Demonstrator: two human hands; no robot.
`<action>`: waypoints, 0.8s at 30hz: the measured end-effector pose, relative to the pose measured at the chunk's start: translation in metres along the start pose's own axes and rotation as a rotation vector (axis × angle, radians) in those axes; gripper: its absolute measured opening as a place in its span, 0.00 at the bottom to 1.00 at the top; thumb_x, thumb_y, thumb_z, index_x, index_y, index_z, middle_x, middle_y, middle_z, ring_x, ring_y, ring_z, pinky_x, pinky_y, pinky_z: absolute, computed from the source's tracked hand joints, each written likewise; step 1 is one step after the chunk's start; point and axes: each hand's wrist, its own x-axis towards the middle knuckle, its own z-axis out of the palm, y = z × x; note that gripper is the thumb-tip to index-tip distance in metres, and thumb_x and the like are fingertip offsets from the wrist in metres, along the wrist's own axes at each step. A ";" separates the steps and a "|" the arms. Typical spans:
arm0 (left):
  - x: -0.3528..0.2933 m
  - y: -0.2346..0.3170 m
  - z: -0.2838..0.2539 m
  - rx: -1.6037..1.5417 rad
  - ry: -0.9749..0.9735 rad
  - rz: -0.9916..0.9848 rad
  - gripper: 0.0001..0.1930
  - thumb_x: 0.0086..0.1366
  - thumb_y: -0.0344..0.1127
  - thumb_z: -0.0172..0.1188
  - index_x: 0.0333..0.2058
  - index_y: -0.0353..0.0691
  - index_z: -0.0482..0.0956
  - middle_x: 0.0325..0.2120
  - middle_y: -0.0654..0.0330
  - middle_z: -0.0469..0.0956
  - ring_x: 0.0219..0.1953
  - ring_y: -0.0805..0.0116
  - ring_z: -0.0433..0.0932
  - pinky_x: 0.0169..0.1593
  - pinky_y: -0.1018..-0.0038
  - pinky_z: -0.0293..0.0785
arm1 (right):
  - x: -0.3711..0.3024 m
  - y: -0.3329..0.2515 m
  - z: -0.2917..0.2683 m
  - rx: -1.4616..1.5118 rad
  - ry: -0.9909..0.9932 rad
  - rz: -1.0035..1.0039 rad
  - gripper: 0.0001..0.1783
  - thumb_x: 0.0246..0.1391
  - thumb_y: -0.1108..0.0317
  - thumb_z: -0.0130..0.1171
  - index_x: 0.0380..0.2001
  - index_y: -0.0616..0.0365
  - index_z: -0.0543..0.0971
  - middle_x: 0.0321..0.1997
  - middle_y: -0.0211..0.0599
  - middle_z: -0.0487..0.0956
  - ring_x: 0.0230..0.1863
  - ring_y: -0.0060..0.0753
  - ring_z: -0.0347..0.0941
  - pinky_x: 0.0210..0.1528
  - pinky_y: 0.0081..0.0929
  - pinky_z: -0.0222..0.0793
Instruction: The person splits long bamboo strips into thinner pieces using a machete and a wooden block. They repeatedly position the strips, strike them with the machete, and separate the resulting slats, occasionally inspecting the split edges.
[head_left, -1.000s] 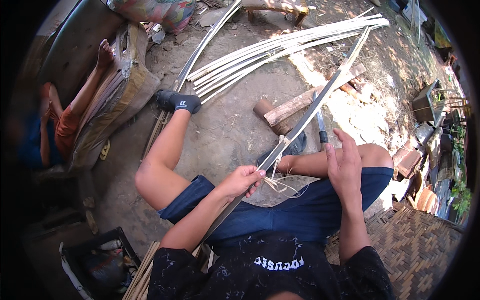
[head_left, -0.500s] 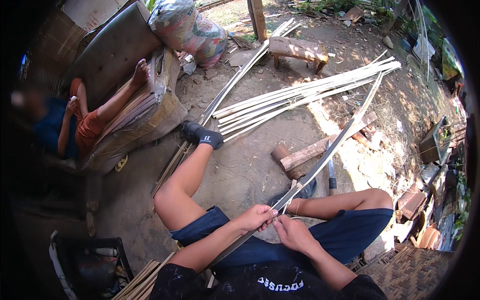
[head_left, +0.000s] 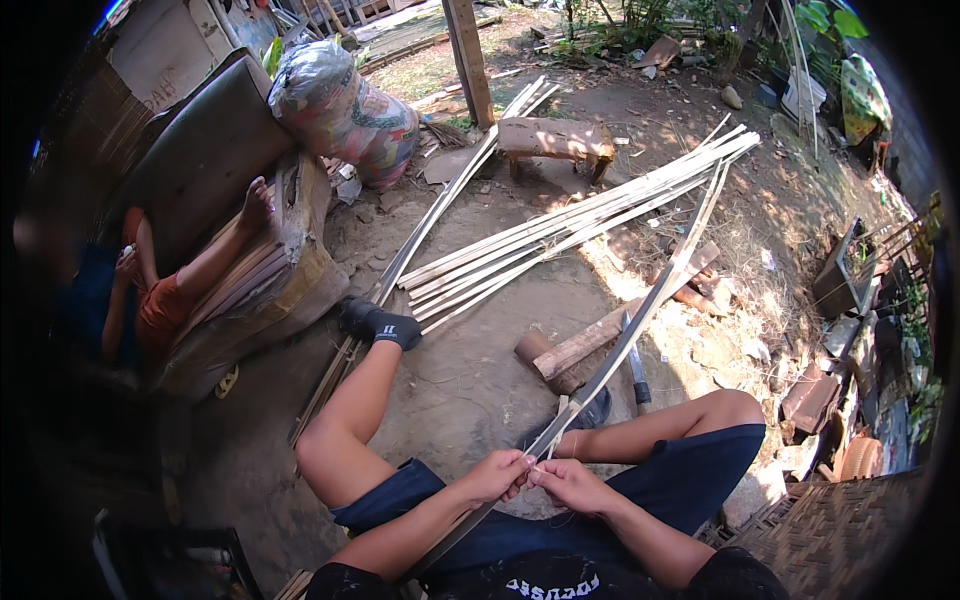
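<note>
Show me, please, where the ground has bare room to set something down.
Bare ground lies between the left shin, the fanned bamboo strips and the round log. Another patch lies between those strips, the low bench and the other bundle. Near the right foot it is crowded: log, squared timber, knife and the held strip above.

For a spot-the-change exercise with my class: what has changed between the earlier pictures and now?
The right hand, open and raised at first, has moved left and down to the long strip, beside the left hand, pinching something too small to make out. The view has tilted up. The left hand still grips the long strip; the pale strips and knife lie where they were.
</note>
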 end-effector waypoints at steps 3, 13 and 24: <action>0.001 -0.003 -0.003 -0.006 0.012 -0.009 0.15 0.76 0.47 0.51 0.32 0.43 0.73 0.22 0.70 0.70 0.19 0.81 0.68 0.22 0.81 0.66 | -0.007 -0.013 0.018 -0.609 0.435 -0.358 0.15 0.68 0.59 0.52 0.35 0.60 0.79 0.23 0.35 0.80 0.23 0.31 0.74 0.31 0.33 0.72; 0.004 -0.007 -0.002 -0.019 -0.034 0.029 0.15 0.76 0.46 0.50 0.34 0.43 0.73 0.23 0.70 0.70 0.19 0.80 0.69 0.22 0.80 0.66 | -0.004 -0.004 -0.006 -0.108 0.011 -0.013 0.19 0.69 0.55 0.51 0.35 0.57 0.83 0.19 0.21 0.73 0.20 0.17 0.67 0.25 0.23 0.64; -0.001 0.000 0.002 -0.057 -0.018 0.044 0.15 0.76 0.46 0.49 0.33 0.44 0.72 0.21 0.70 0.70 0.19 0.81 0.68 0.21 0.81 0.64 | -0.002 0.027 0.001 -0.443 0.275 -0.341 0.15 0.68 0.58 0.52 0.36 0.61 0.77 0.24 0.38 0.78 0.20 0.32 0.71 0.27 0.33 0.70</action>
